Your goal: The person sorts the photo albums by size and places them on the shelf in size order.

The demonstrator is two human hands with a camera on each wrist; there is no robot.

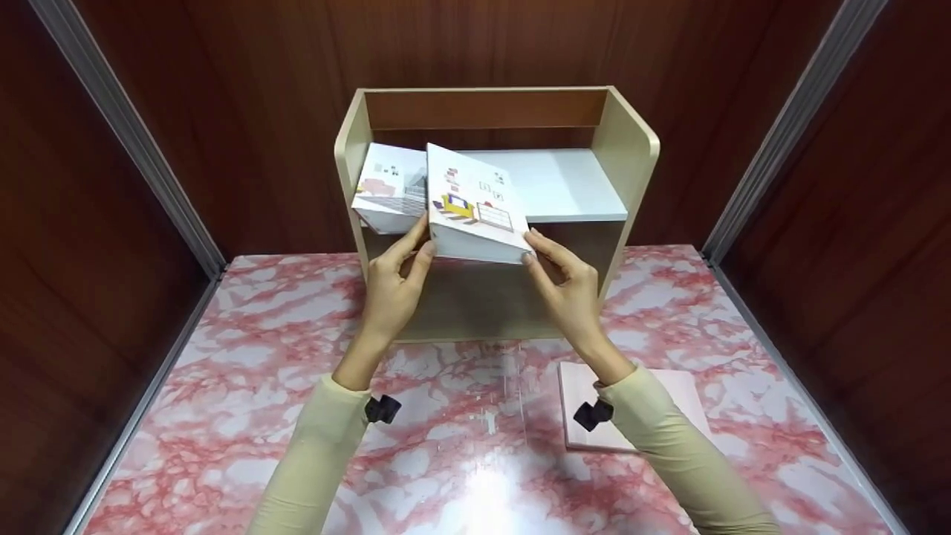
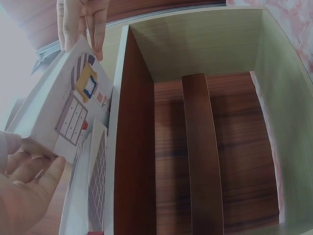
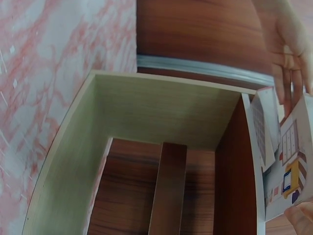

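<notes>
Between both hands, a thick white book (image 1: 479, 204) with a yellow furniture picture on its cover is tilted over the upper shelf's front edge. My left hand (image 1: 395, 286) pinches its near left corner between thumb and fingers. At the near right corner, my right hand (image 1: 568, 286) pinches it the same way. A second white book (image 1: 390, 186), with a pink sofa picture, lies on the left of the shelf, partly behind the held one. In the left wrist view, the held book (image 2: 80, 105) stands close beside the shelf board, its corners in the fingers.
The small wooden bookshelf (image 1: 643, 148) has a white upper board (image 1: 572, 182) and an open lower compartment. A pale pink book (image 1: 683, 394) lies on the marbled tabletop (image 1: 282, 371), partly under the right forearm. Dark wood panels (image 1: 832, 186) enclose the sides and back.
</notes>
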